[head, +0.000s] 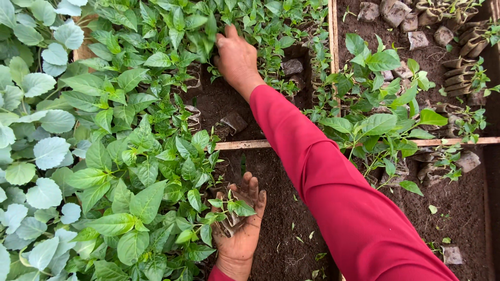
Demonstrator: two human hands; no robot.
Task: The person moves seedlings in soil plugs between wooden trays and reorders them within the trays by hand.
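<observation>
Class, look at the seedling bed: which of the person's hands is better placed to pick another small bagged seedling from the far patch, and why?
Probably the right hand: it already reaches among the far seedlings, fingers spread in the leaves. The left hand is near the body and already cups a bagged seedling.

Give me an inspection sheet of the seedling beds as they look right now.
Surface: dark soil bed split by wooden slats.
Job's things: small bagged seedling cupped in left hand; right hand reaches into the dense seedlings.
Clutter: loose soil-filled grow bags, some tipped; fallen leaves.
Grippers: both bare, soiled.
Cables: nothing seen.
Surroundings: pale round-leaved plants at left.
</observation>
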